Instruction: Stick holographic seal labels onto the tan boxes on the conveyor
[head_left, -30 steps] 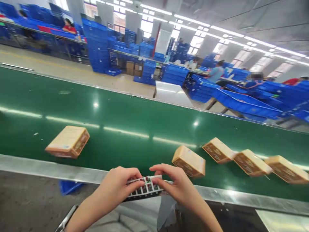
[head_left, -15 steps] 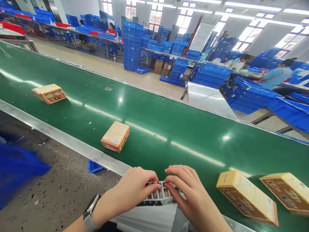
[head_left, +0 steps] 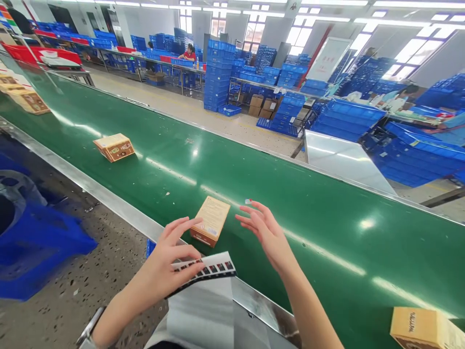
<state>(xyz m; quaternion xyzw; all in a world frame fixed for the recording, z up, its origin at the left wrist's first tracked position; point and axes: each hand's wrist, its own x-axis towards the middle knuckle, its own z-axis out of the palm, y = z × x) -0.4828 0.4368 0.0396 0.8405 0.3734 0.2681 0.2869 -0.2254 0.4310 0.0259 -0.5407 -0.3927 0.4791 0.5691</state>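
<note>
My left hand [head_left: 178, 261] pinches a strip of stickers [head_left: 221, 265], a white backing with a row of small dark-and-red labels, just above the conveyor's near edge. My right hand [head_left: 267, 232] is raised over the green belt, fingers loosely spread. A small clear sticker with a red mark [head_left: 248, 201] clings to its index fingertip. Between and beyond the hands lies a tan and brown carton [head_left: 212, 215], printed side up. My left index finger overlaps its near left corner in view; whether it touches I cannot tell.
The green conveyor belt [head_left: 327, 213] runs across the view. More cartons ride on it: one [head_left: 115, 148] to the left, several [head_left: 31, 99] far left, one [head_left: 423, 327] lower right. A blue crate stack [head_left: 218, 75], a metal chute [head_left: 341, 155] and seated people stand beyond.
My right hand has left the strip and moved up and forward with a sticker on its fingertip. My left hand has moved left, keeping the strip. Cartons appear farther right as the view shifts.
</note>
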